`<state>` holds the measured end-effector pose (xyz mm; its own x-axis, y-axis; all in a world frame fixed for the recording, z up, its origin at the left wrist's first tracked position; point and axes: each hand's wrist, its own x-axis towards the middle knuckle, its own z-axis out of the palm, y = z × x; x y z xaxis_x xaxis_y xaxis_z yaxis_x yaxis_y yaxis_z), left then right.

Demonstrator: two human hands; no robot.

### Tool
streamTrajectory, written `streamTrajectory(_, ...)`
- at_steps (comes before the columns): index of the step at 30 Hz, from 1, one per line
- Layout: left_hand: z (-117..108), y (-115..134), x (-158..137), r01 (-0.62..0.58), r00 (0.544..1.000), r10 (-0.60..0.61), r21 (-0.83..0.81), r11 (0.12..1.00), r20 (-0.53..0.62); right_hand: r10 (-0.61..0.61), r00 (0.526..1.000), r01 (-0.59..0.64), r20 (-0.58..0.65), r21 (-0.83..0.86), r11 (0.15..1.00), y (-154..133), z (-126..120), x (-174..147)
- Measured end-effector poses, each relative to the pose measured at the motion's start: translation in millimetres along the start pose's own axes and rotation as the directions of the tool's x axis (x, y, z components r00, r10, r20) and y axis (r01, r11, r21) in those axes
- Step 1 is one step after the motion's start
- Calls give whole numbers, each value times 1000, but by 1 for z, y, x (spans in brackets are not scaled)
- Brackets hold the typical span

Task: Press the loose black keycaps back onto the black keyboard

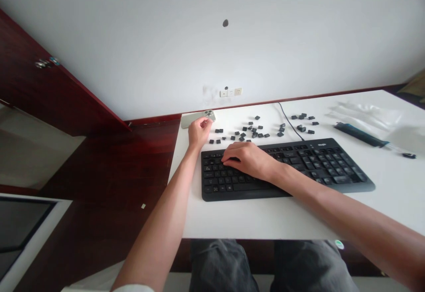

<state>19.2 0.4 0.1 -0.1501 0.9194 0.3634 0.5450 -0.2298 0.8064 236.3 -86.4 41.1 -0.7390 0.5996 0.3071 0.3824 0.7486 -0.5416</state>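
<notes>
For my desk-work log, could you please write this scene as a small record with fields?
Surface: white flat-topped table
Main item: black rectangular keyboard with thin dark cable
Right hand: over the keyboard's left part, fingertips at the keys
Left hand: fingers pinched, by a pale flat phone; anything held cannot be told
Loose parts: small black squarish keycaps, scattered beyond the keyboard
Table's right side: translucent plastic bag, long dark strip-like object
</notes>
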Motion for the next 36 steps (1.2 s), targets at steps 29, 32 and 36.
streamTrajectory(29,-18,-4,3,-32,989,21,67,997,149,-64,990,123,129,-520,845,-32,11,-12)
streamTrajectory(32,-41,-5,5,-38,921,18,43,998,390,-67,990,121,124,-507,854,-30,11,-13)
streamTrajectory(36,-58,-3,2,2,874,-48,96,995,483,-57,991,109,120,-489,865,-30,13,-14)
